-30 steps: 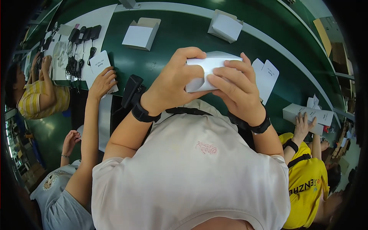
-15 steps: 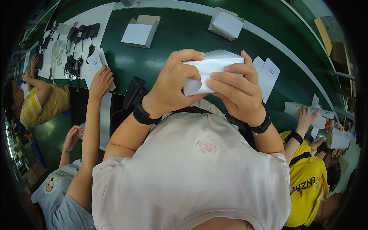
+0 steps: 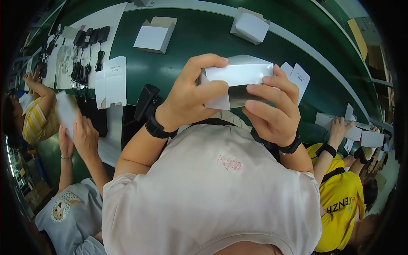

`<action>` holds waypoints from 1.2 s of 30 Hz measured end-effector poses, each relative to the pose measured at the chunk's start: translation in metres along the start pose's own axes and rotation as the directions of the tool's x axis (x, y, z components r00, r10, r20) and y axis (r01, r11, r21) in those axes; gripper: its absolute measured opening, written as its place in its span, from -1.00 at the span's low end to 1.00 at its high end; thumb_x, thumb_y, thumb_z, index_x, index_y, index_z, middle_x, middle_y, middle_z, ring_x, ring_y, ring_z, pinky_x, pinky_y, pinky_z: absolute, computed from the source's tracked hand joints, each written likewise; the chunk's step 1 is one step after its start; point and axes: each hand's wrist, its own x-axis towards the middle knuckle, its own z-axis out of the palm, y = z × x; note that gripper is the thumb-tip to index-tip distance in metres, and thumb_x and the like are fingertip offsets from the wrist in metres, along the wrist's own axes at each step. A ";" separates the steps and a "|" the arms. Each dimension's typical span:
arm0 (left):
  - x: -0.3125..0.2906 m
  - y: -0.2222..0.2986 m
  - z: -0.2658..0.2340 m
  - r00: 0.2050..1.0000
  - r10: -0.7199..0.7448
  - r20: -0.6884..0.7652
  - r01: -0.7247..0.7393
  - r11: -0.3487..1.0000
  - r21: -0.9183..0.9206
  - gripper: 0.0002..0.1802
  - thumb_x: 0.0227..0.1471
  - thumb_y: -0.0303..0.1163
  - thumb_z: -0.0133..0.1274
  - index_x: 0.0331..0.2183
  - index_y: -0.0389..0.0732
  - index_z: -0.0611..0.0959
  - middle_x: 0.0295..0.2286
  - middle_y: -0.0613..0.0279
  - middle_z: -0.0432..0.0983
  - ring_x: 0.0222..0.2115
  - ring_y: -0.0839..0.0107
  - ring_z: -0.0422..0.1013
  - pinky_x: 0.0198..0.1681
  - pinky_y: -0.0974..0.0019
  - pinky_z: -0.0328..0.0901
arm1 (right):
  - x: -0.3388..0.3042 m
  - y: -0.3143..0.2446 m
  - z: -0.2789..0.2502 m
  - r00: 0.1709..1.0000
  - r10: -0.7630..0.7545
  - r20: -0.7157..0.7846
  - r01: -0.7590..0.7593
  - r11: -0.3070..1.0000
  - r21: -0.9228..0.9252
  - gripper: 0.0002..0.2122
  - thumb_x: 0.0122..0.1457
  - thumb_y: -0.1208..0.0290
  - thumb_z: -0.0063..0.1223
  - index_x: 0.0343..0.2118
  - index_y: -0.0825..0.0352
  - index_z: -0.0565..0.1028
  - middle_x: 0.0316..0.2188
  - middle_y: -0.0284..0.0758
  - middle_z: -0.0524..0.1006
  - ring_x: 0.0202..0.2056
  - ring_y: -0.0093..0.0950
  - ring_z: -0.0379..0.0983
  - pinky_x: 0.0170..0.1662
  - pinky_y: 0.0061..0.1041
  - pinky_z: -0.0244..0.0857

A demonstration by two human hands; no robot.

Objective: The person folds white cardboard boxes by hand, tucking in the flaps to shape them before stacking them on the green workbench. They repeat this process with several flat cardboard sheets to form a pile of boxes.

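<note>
Holding 1 white box [image 3: 242, 74] with 2 hands in front of the chest, well apart from the other cartons, with a dark gap showing under its bright panel. Grasping the left end firmly with the left hand [image 3: 185, 91], with 1 finger along the top edge and another over the lower left panel. Clasping the right end with the fingertips of the right hand [image 3: 276, 108], with the lower fingers bent near the dark gap; cannot tell how tightly. Ahead on the green table [image 3: 187, 40], 2 more white cartons [image 3: 151, 40], well apart. Just beyond the right hand, flat white cardboard [image 3: 300, 76]. Farther left, black adapters [image 3: 102, 35] with bundled cables, near a creased white sheet [image 3: 114, 80]. Beside, at left, in the hands of a grey-shirted co-worker [image 3: 70, 214], a blurred white piece [image 3: 66, 108]. At right, a co-worker in yellow [image 3: 338, 199], with 1 hand on white cardstock [image 3: 324, 120].
</note>
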 end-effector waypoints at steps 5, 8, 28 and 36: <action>0.001 0.000 -0.001 0.998 0.055 -0.028 -0.056 0.998 -0.037 -0.56 -0.50 -0.64 0.22 -0.40 -0.16 0.53 -0.14 -0.04 0.31 -0.19 0.06 0.34 -0.21 0.22 0.31 | -0.004 0.004 -0.009 0.997 -0.046 0.056 0.044 0.998 0.038 -0.57 -0.11 0.38 0.25 -0.12 0.16 0.39 -0.17 -0.25 0.47 -0.03 -0.27 0.27 0.12 -0.08 0.03; 0.003 0.000 -0.003 0.993 0.116 -0.028 -0.117 0.993 -0.032 -0.55 -0.46 -0.64 0.21 -0.36 -0.17 0.52 -0.13 -0.08 0.32 -0.18 0.02 0.35 -0.18 0.19 0.30 | -0.006 0.011 -0.006 0.989 0.064 -0.136 -0.034 0.976 0.214 -0.47 -0.04 0.20 0.18 0.02 0.17 0.29 -0.03 -0.11 0.36 0.06 -0.22 0.19 0.12 -0.05 0.00; 0.005 0.008 0.003 1.000 0.003 0.024 -0.004 0.998 0.061 -0.40 -0.44 -0.24 0.38 -0.27 0.00 0.43 -0.03 -0.18 0.16 -0.14 -0.01 0.37 -0.22 0.16 0.41 | -0.024 0.029 0.017 0.764 0.617 0.190 -0.487 0.357 0.797 -0.18 -0.07 -0.23 0.00 0.11 0.36 0.16 -0.03 -0.15 0.33 -0.02 -0.40 0.28 0.01 -0.45 0.18; -0.001 0.002 0.009 0.988 0.152 0.001 -0.150 0.972 -0.180 -0.71 -0.35 -0.45 0.31 -0.43 -0.03 0.65 -0.01 -0.06 0.20 -0.10 0.04 0.29 -0.12 0.16 0.29 | -0.024 0.036 0.022 0.767 0.627 0.136 -0.514 0.474 0.714 -0.30 -0.05 -0.19 0.02 -0.04 0.37 0.27 -0.08 -0.16 0.36 -0.05 -0.41 0.29 -0.01 -0.46 0.18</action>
